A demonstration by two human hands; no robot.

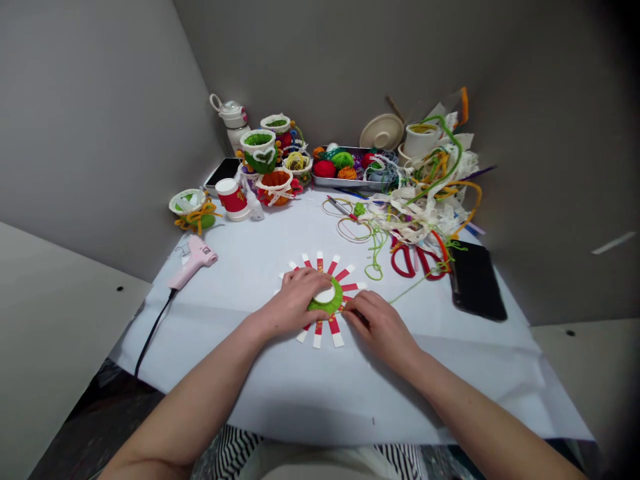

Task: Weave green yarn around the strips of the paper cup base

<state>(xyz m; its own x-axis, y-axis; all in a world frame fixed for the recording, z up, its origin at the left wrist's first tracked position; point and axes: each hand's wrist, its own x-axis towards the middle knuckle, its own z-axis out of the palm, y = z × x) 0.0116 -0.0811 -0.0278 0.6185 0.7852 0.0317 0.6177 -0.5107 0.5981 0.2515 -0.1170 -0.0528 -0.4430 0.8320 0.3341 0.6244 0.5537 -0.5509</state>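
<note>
A paper cup cut into red and white strips [319, 337] lies splayed flat on the table like a sun. Green yarn [337, 294] is wound in a ring around its white round base. My left hand [299, 297] grips the cup from the left, thumb and fingers pressed on the yarn ring. At the ring's lower right, my right hand [381, 327] pinches the green yarn close to the strips. From there a thin strand runs up and right toward red-handled scissors [403, 261].
At left lies a pink glue gun [193, 261] with a black cord. Decorated yarn cups [276, 183] and a tray of yarn balls [345, 181] stand at the back. Tangled trimmings [425, 203] and a black phone [477, 280] are on the right.
</note>
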